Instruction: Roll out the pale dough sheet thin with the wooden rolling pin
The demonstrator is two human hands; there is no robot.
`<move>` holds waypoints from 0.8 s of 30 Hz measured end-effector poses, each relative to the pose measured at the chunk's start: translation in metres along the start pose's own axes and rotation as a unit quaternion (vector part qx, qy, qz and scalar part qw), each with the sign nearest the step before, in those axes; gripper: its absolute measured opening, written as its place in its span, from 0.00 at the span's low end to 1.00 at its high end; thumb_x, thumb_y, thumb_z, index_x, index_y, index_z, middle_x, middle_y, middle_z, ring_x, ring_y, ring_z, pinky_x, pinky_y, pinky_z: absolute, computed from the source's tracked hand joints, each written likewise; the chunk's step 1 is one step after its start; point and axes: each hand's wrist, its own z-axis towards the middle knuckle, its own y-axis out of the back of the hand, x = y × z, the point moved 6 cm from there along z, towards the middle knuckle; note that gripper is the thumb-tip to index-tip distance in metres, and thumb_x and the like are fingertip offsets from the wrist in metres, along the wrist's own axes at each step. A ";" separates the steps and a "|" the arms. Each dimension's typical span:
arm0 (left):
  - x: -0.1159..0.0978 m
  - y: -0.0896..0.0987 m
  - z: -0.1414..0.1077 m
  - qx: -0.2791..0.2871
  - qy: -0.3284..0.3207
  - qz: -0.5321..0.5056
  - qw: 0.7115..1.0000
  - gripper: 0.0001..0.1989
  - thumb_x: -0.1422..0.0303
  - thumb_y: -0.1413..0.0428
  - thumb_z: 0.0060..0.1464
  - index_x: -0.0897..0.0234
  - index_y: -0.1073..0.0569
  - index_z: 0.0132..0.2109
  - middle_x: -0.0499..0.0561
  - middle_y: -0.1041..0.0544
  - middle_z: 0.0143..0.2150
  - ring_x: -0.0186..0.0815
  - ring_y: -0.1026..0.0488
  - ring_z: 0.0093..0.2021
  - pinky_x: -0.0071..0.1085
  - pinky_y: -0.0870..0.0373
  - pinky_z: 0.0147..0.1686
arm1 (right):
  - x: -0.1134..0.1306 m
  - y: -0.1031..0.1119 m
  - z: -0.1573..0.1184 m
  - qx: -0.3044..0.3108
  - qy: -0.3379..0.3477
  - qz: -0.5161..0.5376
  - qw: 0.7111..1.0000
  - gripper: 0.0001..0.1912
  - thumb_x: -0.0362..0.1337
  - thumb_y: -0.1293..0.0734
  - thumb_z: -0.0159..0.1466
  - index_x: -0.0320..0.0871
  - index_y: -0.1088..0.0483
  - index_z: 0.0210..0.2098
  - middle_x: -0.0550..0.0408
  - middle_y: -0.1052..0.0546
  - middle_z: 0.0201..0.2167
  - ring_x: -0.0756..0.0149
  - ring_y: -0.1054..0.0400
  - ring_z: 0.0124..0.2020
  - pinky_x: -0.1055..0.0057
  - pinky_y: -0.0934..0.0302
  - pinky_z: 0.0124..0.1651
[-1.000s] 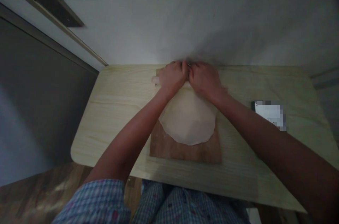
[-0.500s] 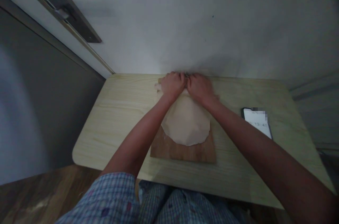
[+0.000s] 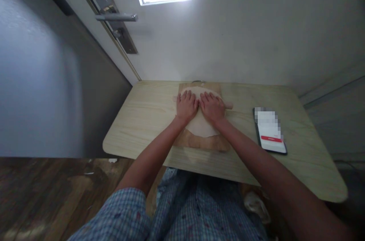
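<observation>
A thin, pale sheet of dough (image 3: 202, 128) lies over a wooden board (image 3: 199, 143). Across it runs a rolling pin (image 3: 229, 105), mostly hidden under my hands; its right end sticks out past my right hand, and its left end shows faintly. My left hand (image 3: 186, 107) rests on the pin with fingers stretched forward, palm down. Beside it, my right hand (image 3: 211, 107) lies the same way, fingers spread over the pin. The two thumbs come close together at the middle. The far edge of the dough shows beyond my fingertips.
The board lies on a light wooden table (image 3: 142, 119) set against a white door (image 3: 245, 35) with a metal handle (image 3: 119, 17). A phone (image 3: 269, 130) lies to the right of my right forearm. A metal ring (image 3: 199, 81) shows at the board's far end.
Both hands have come back from the board's far end toward its middle, bringing the rolling pin nearer. My fingers, curled before, now lie stretched out. The camera view has tilted up.
</observation>
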 end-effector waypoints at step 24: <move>0.048 0.028 -0.085 -0.065 0.201 -0.381 0.900 0.21 0.74 0.52 0.47 0.70 0.41 0.51 0.63 0.38 0.54 0.43 0.42 0.56 0.41 0.45 0.53 | -0.013 0.018 -0.040 0.018 0.020 -0.052 0.998 0.12 0.37 0.42 0.61 0.39 0.36 0.42 0.46 0.30 0.41 0.59 0.39 0.41 0.66 0.49 0.40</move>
